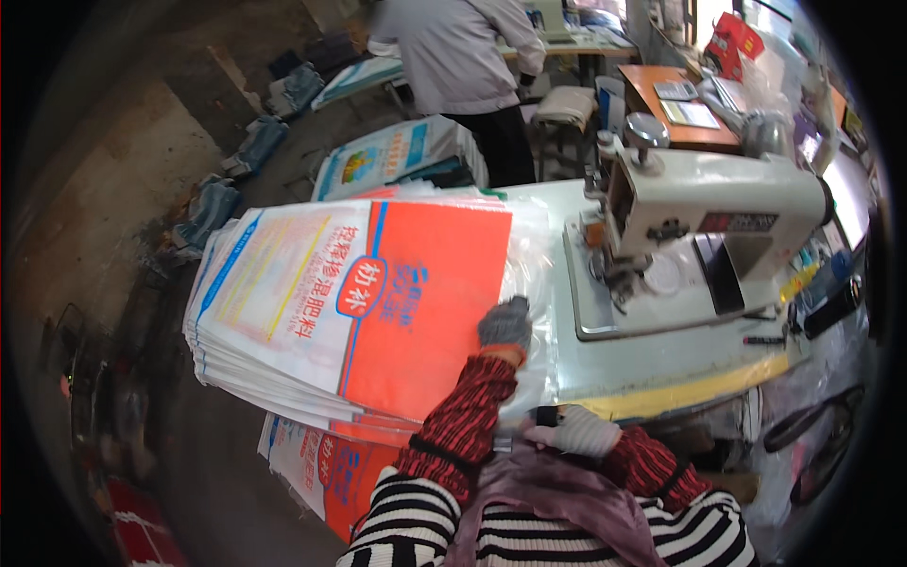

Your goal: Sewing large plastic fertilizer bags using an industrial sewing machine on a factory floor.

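Observation:
A thick stack of printed sacks, orange-red and white with blue bands, lies flat at the left of the sewing table. Clear plastic liner sticks out along its right side. My left hand, in a dark grey glove, is closed at the top sack's right edge; the fingertips are partly hidden. My right hand, in a light grey glove, is closed near my body at the table's front edge. A small dark piece shows by its fingers, too unclear to name. To the right stands a white industrial sewing machine.
More sacks hang low below the stack. A blue-white sack pile lies beyond. Another person stands at the back near a stool. A wooden desk is at the far right. A black pen lies beside the machine.

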Demonstrator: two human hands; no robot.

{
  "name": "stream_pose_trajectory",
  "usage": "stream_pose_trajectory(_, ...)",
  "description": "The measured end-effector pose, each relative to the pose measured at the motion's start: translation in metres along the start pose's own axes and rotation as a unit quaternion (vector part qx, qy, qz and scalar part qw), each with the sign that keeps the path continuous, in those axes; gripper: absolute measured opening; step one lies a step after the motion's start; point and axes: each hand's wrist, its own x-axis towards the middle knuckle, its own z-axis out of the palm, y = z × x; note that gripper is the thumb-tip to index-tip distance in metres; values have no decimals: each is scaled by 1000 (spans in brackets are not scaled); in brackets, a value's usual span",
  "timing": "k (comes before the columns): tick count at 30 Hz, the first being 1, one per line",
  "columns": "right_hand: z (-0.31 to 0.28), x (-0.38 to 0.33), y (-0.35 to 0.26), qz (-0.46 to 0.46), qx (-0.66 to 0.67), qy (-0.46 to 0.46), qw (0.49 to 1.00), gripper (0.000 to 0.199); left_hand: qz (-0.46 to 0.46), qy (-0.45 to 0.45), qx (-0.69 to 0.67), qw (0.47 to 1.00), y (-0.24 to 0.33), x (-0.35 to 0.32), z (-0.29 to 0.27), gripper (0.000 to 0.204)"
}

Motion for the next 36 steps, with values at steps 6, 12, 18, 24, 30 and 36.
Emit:
stream_pose_trajectory(6, -61, 49, 1, -58, 137, 292, 945, 27, -17, 52, -261, 964, -20, -11, 9, 32)
stream_pose_trajectory(12, -67, 88, -21, -129, 173, 297, 930, 32, 41, 5, -7, 999, -2, -1, -6, 27)
stream_pose_trajectory(18, -64, 103, -3, -106, 167, 343, 918, 43, -2, -6, -367, 930, -22, -6, -8, 21)
stream_pose_trajectory(24, -63, 111, -39, -106, 309, 239, 914, 11, 62, 171, -120, 976, -47, -6, 5, 17)
stream_pose_trajectory(30, -51, 84, -5, -64, 133, 284, 947, 16, -97, 183, 180, 962, -100, 3, -46, 21)
stream_pose_trajectory(36, -23, 27, -18, -142, -179, 463, 856, 22, -58, 220, -559, 797, -55, -68, -107, 22)
